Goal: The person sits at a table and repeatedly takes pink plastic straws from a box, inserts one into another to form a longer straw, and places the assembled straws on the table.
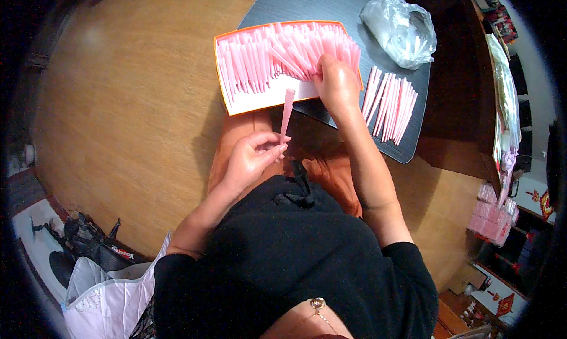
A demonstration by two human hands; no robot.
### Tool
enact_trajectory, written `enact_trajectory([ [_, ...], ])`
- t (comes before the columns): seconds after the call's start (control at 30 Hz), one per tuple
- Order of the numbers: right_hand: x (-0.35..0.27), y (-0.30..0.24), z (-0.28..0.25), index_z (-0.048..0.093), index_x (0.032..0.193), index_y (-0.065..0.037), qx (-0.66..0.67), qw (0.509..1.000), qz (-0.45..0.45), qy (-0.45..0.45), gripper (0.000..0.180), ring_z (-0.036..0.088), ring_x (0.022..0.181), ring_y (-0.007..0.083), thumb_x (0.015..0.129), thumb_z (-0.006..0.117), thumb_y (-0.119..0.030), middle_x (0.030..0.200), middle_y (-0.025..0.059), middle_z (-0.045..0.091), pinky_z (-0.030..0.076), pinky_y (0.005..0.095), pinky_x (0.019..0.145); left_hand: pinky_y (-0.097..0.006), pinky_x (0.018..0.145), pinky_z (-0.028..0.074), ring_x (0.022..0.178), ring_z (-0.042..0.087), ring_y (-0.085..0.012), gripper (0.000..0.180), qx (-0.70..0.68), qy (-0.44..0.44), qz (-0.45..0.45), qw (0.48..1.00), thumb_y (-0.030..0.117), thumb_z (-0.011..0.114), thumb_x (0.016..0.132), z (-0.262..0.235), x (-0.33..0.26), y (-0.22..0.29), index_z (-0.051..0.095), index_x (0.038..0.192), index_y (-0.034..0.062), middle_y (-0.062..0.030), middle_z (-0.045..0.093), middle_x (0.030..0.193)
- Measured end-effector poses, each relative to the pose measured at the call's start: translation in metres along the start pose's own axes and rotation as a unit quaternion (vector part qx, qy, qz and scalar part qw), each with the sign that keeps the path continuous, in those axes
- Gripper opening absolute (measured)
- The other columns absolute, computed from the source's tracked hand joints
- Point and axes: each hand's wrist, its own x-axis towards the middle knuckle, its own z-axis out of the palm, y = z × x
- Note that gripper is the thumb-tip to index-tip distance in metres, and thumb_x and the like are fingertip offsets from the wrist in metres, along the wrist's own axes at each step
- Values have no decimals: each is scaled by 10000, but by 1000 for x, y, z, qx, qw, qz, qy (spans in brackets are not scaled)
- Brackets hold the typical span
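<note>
In my left hand (255, 157), a slim pink tapered tube (287, 115) is pinched by its narrow lower end, wide end up. It stands just short of a shallow white box (254, 102) with an orange rim. Many similar pink tubes (243, 61) lie side by side in the box, their narrow ends toward me. My right hand (338, 86) reaches over the box's right part, fingers closed down among the narrow ends. Its fingertips are partly hidden, so what they grip does not show clearly.
The box rests partly on a dark table (307, 2) and reaches over my lap. On the table's right lie several thin pink-and-white sticks (393, 108), below a clear plastic bag (401, 31). Dark wooden furniture (458, 91) stands at the right. A white quilted cloth (112, 294) lies at lower left.
</note>
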Motion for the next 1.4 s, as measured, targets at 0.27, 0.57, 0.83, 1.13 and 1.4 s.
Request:
enact_trajectory([
  [0.27, -2, -6, -19, 589, 885, -40, 200, 979, 41, -5, 180, 633, 692, 193, 762, 718, -62, 752, 69, 629, 500, 316, 629, -229, 735, 522, 824, 631, -100, 187, 29, 10, 33, 999, 42, 643, 911, 2, 2, 7, 662, 1070, -54, -55, 648, 963],
  [0.57, -21, -30, -73, 561, 1022, -30, 653, 739, 127, -111, 238, 611, 902, 132, 836, 710, -49, 952, 57, 631, 490, 271, 835, -228, 714, 517, 803, 636, -107, 154, 72, -4, 69, 995, 29, 657, 884, 3, 6, -4, 663, 1006, -65, -69, 613, 940],
  [0.83, -31, -28, -75, 554, 1045, -25, 654, 737, 107, -129, 261, 612, 922, 133, 839, 714, -40, 969, 52, 624, 504, 291, 861, -225, 715, 519, 803, 644, -109, 147, 77, -2, 64, 995, 29, 656, 881, 6, 5, -2, 665, 998, -60, -62, 610, 933],
  [1.13, -38, -31, -82, 597, 985, -33, 591, 785, 105, -152, 200, 605, 938, 127, 830, 719, -65, 995, 42, 632, 485, 284, 843, -223, 708, 519, 802, 646, -110, 147, 85, -9, 47, 995, 21, 655, 878, 4, 6, -7, 666, 1002, -57, -58, 615, 914],
  [1.4, -43, -23, -83, 628, 1060, -21, 588, 791, 83, -149, 220, 604, 974, 134, 890, 680, -150, 1052, 58, 644, 475, 292, 861, -223, 701, 519, 796, 650, -103, 158, 82, -1, 59, 995, 16, 659, 876, 4, 4, -1, 669, 1016, -56, -48, 610, 903],
])
